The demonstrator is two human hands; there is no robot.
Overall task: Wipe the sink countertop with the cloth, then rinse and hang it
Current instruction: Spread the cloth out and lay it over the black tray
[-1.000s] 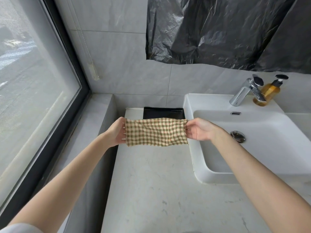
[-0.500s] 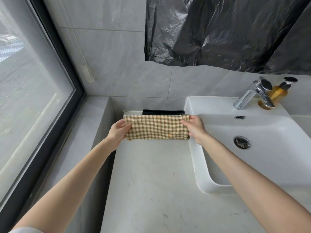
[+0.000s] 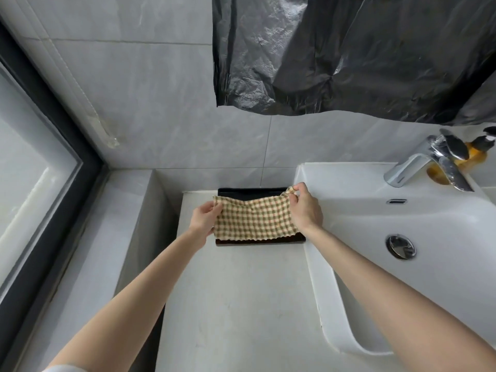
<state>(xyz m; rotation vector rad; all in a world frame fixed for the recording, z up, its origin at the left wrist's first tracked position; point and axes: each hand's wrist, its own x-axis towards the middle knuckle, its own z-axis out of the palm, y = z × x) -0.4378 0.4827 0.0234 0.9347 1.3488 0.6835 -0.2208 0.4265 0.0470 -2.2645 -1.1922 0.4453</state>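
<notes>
Cloth (image 3: 255, 220): small, green-and-cream checked, waffle-like weave, held spread between both hands at 12 o'clock of the pale countertop (image 3: 236, 304), low over a black rectangular tray (image 3: 252, 191) that sits against the tiled wall; whether its lower hem rests on the tray's front lip or hangs just above it cannot be told. Left hand (image 3: 205, 220): fingers curled round the cloth's 9 o'clock edge, thumb on top. Right hand (image 3: 304, 210): thumb and fingertips pinch the bunched upper corner at about 1 o'clock of the cloth, the other fingers folded. White basin (image 3: 320, 288) lies at 3 o'clock of the cloth, chrome tap (image 3: 418, 165) at 2 o'clock, amber soap bottle (image 3: 472, 157) just behind the tap. Handling, judged: light, limp, no stiffness at all; the upper hem sags between the two grips, so it takes whatever shape the support gives. Textured weave should grip skin well, low slip risk. Not fragile. Wet or dry cannot be read; if wet, expect more weight, cling and drip. Best hold: corners or opposite short edges, two points, to keep it flat for draping; a single pinch would let it collapse into a bunch. Stage, judged: the final hanging step
</notes>
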